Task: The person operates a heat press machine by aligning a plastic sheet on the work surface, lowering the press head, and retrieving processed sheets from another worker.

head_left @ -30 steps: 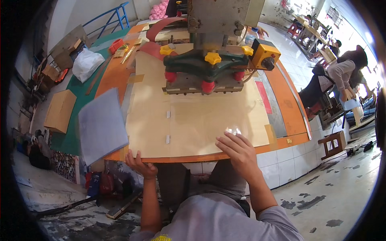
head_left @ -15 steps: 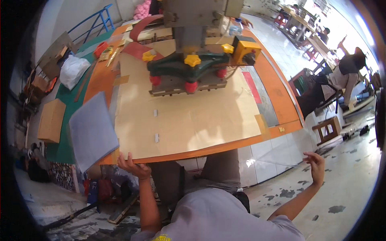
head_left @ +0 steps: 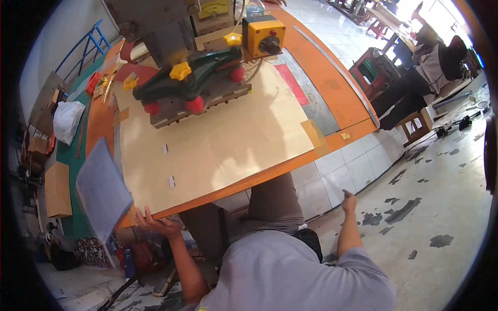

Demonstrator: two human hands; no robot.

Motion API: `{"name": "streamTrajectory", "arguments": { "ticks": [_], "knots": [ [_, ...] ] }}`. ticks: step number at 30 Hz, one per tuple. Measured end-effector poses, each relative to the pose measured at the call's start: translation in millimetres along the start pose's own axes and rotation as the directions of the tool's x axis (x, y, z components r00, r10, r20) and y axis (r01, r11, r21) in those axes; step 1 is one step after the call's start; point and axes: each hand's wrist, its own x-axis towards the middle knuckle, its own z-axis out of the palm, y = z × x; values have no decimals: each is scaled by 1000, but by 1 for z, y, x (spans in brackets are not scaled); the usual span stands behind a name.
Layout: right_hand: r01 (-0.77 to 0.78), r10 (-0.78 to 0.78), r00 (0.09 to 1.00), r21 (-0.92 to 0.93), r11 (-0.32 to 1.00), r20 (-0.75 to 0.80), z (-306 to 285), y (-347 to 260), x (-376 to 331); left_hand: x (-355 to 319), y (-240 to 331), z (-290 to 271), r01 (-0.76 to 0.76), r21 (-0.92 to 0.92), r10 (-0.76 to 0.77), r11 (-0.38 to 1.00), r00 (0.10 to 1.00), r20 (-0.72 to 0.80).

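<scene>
My left hand (head_left: 158, 224) is at the near left corner of the orange-edged table, palm up, fingers apart at the edge beside the stack of clear bluish plastic sheets (head_left: 104, 189). It holds nothing that I can see. Out to the right over the floor is my right hand (head_left: 349, 201), one finger stretched out and the others partly curled, with nothing visible in it. A cream board (head_left: 228, 150) with two small pale tabs covers the tabletop. Over its far part stands a press head (head_left: 194, 85) with yellow knobs and red feet.
A yellow control box (head_left: 263, 37) sits right of the press. On the left are a white plastic bag (head_left: 67, 122), a cardboard box (head_left: 58, 189) and a blue rail (head_left: 85, 49). A person (head_left: 436, 65) sits at the far right, near a wooden stool (head_left: 416, 126).
My right hand has drawn inward to the left; the clear sheet by it no longer shows. My view has turned, shifting the table and press leftward. My left hand stays at the corner.
</scene>
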Motion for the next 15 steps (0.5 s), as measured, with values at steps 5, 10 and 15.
{"name": "streamTrajectory", "arguments": {
  "ticks": [5,10,15],
  "knots": [
    [10,192,926,-527,850,326,119,166,-48,-11,12,18,41,-70,-32,997,991,129],
    [279,10,419,-139,950,908,155,10,-91,43,-53,-52,-42,26,37,999,983,179],
    [-180,77,757,94,979,649,136,15,-61,70,-93,-40,149,39,-151,988,884,442]
  ]
}}
